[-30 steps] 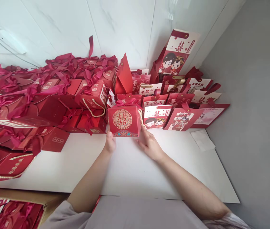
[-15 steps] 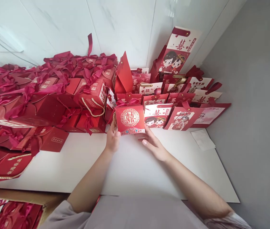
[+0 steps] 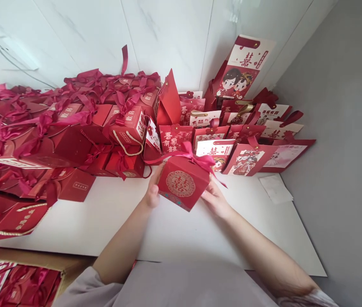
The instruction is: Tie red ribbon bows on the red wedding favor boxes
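A small red gift box (image 3: pixel 182 183) with a gold round emblem and a pink ribbon bow on top is lifted and tilted above the white board (image 3: pixel 110 217). My left hand (image 3: pixel 152 192) grips its left side. My right hand (image 3: pixel 214 198) holds its right side, fingers wrapped round the edge. Both forearms reach in from the bottom of the view.
A large heap of red ribboned boxes (image 3: pixel 56 132) fills the left. Red and white gift bags (image 3: pixel 232 145) stand in rows behind, a tall one (image 3: pixel 240 72) leaning on the wall. A white paper slip (image 3: pixel 275 189) lies right. An open carton (image 3: pixel 17 281) sits bottom left.
The box stood in the row at the back; both hands have pulled it toward me, raised it and tilted it, so its ribbon bow now shows on top.
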`<state>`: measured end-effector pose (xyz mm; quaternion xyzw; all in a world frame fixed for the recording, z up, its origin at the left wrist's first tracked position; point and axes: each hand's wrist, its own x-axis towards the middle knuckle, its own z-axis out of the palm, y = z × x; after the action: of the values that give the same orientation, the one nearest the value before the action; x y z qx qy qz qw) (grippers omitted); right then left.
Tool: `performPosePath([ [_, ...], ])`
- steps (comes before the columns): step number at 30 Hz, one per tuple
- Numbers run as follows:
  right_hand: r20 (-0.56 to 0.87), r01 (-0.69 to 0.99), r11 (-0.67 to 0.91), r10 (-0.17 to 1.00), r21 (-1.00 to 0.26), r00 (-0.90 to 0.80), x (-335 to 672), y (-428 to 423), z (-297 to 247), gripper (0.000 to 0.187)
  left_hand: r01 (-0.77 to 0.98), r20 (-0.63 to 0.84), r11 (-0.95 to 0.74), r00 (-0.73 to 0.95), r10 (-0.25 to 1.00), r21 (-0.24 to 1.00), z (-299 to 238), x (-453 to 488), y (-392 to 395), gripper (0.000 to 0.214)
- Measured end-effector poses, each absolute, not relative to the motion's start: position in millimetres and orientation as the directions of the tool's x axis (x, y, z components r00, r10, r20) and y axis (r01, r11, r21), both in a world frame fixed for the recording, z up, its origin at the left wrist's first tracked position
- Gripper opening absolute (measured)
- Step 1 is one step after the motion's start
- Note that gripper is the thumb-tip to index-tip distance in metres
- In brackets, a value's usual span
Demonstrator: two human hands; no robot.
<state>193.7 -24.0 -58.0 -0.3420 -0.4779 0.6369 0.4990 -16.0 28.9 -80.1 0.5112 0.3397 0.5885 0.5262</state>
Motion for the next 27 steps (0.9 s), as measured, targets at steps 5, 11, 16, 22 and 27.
performPosePath([
  [5,-0.054,-0.26,-0.1,0.982,-0.96,-0.179,193.8,-27.2,-50.7,0.067,-0.188,0.274,-0.267,0.013,0.962,0.945,-61.7,-13.4,31.6,0.045],
  [11,0.032,-0.277,-0.017,0.984,-0.961,-0.173,193.2,-26.2,-39.9,0.07,-0.204,0.238,-0.223,0.048,0.97,0.953,-46.7,-13.6,31.0,0.067],
  [16,0.085,-0.224,0.043,0.98,-0.974,-0.181,195.0,-26.5,-43.2,0.068,-0.288,0.203,-0.153,0.154,0.967,0.945,-48.9,-11.3,31.4,0.075],
  [22,0.083,-0.117,0.069,0.988,-0.991,-0.127,194.5,-20.6,-43.7,0.075,-0.419,0.027,0.062,0.204,0.979,0.906,-50.9,-4.9,28.5,0.064],
  [27,-0.001,-0.223,-0.05,0.977,-0.973,-0.213,193.3,-19.2,-45.7,0.088,-0.399,0.015,0.069,0.204,0.979,0.914,-50.7,-2.4,27.8,0.065],
])
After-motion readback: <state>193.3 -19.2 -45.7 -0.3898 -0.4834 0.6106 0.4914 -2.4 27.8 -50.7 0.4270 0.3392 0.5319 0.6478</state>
